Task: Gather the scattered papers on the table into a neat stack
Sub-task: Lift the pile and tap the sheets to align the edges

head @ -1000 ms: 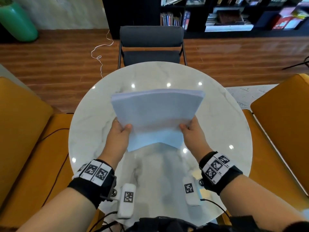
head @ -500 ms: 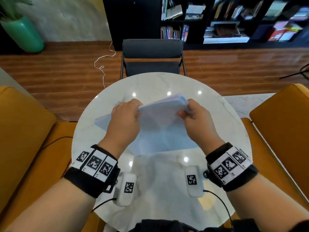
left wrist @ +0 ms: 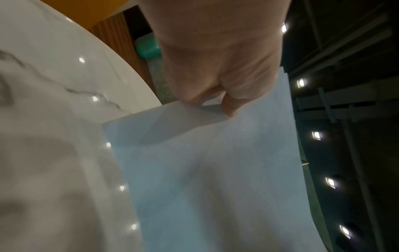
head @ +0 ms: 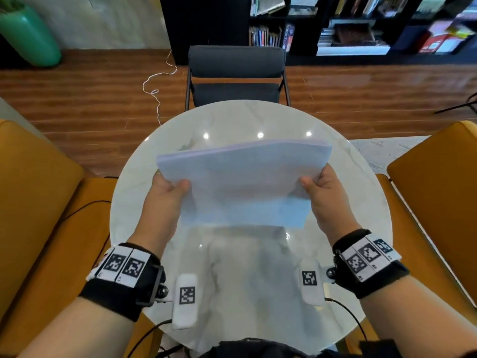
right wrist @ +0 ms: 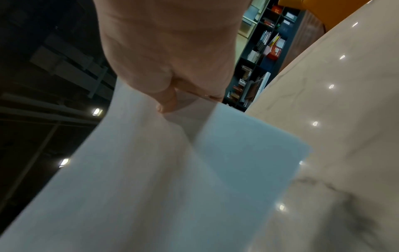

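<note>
Papers [head: 240,177] are all gathered, upright on the tabletop [head: 361,202], my left hand [head: 165,197] and right hand [head: 322,192] pinching their sides; squaring and laying flat remain.

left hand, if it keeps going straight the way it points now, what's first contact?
Nothing new: the left hand already grips the paper stack. Beyond it, probably the table, though depth is unclear.
</note>
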`<state>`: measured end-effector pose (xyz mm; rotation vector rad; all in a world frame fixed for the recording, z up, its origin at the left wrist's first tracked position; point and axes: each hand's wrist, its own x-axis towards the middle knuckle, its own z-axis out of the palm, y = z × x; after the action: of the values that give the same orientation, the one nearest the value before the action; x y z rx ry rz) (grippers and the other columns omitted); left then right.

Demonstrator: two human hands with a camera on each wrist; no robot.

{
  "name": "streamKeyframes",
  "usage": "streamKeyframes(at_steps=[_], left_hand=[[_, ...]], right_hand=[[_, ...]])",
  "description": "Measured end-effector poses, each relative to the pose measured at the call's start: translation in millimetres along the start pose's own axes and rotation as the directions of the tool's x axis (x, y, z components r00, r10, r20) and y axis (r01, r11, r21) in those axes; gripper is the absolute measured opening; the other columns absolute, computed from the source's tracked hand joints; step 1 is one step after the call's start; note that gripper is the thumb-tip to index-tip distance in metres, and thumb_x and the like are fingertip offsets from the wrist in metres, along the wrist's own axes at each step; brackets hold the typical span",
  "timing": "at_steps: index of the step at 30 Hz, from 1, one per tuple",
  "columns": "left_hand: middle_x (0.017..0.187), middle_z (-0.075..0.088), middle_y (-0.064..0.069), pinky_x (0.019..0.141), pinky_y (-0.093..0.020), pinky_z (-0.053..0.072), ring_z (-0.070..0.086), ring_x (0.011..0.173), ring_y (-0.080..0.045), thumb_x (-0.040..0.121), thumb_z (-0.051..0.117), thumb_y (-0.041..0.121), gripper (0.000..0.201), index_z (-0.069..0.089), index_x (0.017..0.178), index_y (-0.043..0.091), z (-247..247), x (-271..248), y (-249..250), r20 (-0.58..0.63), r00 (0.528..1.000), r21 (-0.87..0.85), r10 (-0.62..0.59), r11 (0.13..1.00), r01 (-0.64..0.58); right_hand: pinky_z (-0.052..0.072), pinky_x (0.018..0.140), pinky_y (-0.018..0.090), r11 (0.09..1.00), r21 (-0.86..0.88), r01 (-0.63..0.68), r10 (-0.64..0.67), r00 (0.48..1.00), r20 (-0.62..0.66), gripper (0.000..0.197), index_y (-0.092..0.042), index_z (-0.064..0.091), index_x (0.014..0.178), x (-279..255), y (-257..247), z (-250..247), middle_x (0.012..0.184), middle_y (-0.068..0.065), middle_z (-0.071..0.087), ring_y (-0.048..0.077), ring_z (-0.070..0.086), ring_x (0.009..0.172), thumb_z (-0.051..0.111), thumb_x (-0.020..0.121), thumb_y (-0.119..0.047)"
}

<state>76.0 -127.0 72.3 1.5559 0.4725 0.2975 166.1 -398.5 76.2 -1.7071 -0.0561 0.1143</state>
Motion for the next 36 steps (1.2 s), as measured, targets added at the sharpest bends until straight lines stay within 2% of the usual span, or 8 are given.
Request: streamKeyframes(at_steps=[3, 8, 13, 17, 21, 25, 29, 36], left_hand=[[0.125, 0.065, 0.006, 0.092, -0.024, 0.048, 0.061, 0.113, -0.006, 0.097, 0.05, 0.007, 0.04, 0.051, 0.132, 0.027, 0, -3, -1, -0.05, 0.998, 0.015, 0.028, 1.0, -0.027], [0.121, 0.061, -0.002, 0.096, -0.033, 0.041, 0.056, 0.118, -0.023, 0.097, 0.052, 0.012, 0.031, 0.049, 0.126, 0.023, -1, -1, -42, -0.079, 0.992, 0.092, -0.101, 0.99, 0.108], [0.123, 0.06, 0.003, 0.091, -0.027, 0.041, 0.056, 0.114, -0.017, 0.097, 0.05, 0.008, 0.034, 0.047, 0.124, 0.028, 4, 4, -47, -0.08, 0.99, 0.069, -0.113, 0.991, 0.118], [0.119, 0.064, 0.007, 0.086, -0.025, 0.045, 0.059, 0.11, -0.008, 0.096, 0.05, 0.007, 0.039, 0.048, 0.128, 0.028, -7, 5, -45, -0.068, 0.994, 0.021, -0.089, 0.996, 0.091], [0.119, 0.064, 0.005, 0.09, -0.029, 0.044, 0.059, 0.117, -0.02, 0.097, 0.048, 0.003, 0.037, 0.048, 0.127, 0.025, 0, -1, -60, -0.048, 0.983, 0.025, -0.178, 0.984, 0.179], [0.118, 0.063, 0.006, 0.092, -0.028, 0.044, 0.059, 0.111, -0.013, 0.097, 0.049, 0.004, 0.037, 0.048, 0.124, 0.028, -2, 4, -55, -0.089, 0.989, 0.04, -0.121, 0.991, 0.125], [0.126, 0.06, -0.001, 0.098, -0.029, 0.038, 0.055, 0.116, -0.017, 0.097, 0.047, 0.003, 0.042, 0.046, 0.138, 0.012, 0, -6, -70, -0.094, 0.98, 0.125, -0.174, 0.975, 0.185], [0.114, 0.057, 0.0, 0.072, -0.013, 0.038, 0.052, 0.102, -0.015, 0.097, 0.045, 0.002, 0.034, 0.048, 0.13, 0.011, 2, 0, -30, -0.17, 0.985, 0.275, -0.01, 0.96, 0.057]], right_hand=[[0.048, 0.086, 0.023, 1.0, -0.018, 0.007, -0.008, 0.998, -0.06, 0.039, -0.035, 0.055, 0.105, 0, 11, 4, 0.102, -0.012, 0.065, 0.0, 0.063, 0.095, 0.05, 0.092, 0.001], [0.046, 0.097, 0.04, 0.986, -0.099, -0.134, 0.127, 0.99, -0.066, 0.038, -0.029, 0.052, 0.117, -9, 53, 17, 0.111, -0.004, 0.063, 0.017, 0.059, 0.105, 0.051, 0.088, -0.004], [0.046, 0.089, 0.033, 0.98, -0.086, -0.18, 0.171, 0.98, -0.105, 0.041, -0.02, 0.051, 0.125, -1, 53, 28, 0.11, -0.005, 0.064, 0.019, 0.06, 0.105, 0.048, 0.089, -0.001], [0.047, 0.082, 0.023, 0.98, -0.126, -0.154, 0.148, 0.987, -0.057, 0.036, -0.023, 0.053, 0.118, 2, 40, 20, 0.099, -0.016, 0.062, 0.002, 0.059, 0.093, 0.048, 0.09, -0.001], [0.047, 0.096, 0.039, 0.967, -0.16, -0.198, 0.19, 0.98, -0.065, 0.041, -0.018, 0.052, 0.124, -1, 57, 23, 0.113, -0.001, 0.066, 0.02, 0.061, 0.107, 0.049, 0.088, 0.0], [0.045, 0.09, 0.033, 0.97, -0.168, -0.176, 0.163, 0.983, -0.086, 0.039, -0.017, 0.051, 0.124, 6, 56, 25, 0.113, -0.003, 0.065, 0.018, 0.059, 0.104, 0.048, 0.089, 0.0], [0.038, 0.087, 0.029, 0.954, -0.202, -0.22, 0.21, 0.975, -0.07, 0.039, -0.018, 0.048, 0.127, -1, 63, 26, 0.107, -0.005, 0.06, 0.018, 0.055, 0.104, 0.046, 0.092, 0.0], [0.048, 0.081, 0.032, 0.946, -0.242, -0.214, 0.195, 0.976, -0.101, 0.026, -0.013, 0.047, 0.112, 6, 60, 24, 0.103, 0.002, 0.06, 0.029, 0.059, 0.105, 0.055, 0.089, -0.004]])
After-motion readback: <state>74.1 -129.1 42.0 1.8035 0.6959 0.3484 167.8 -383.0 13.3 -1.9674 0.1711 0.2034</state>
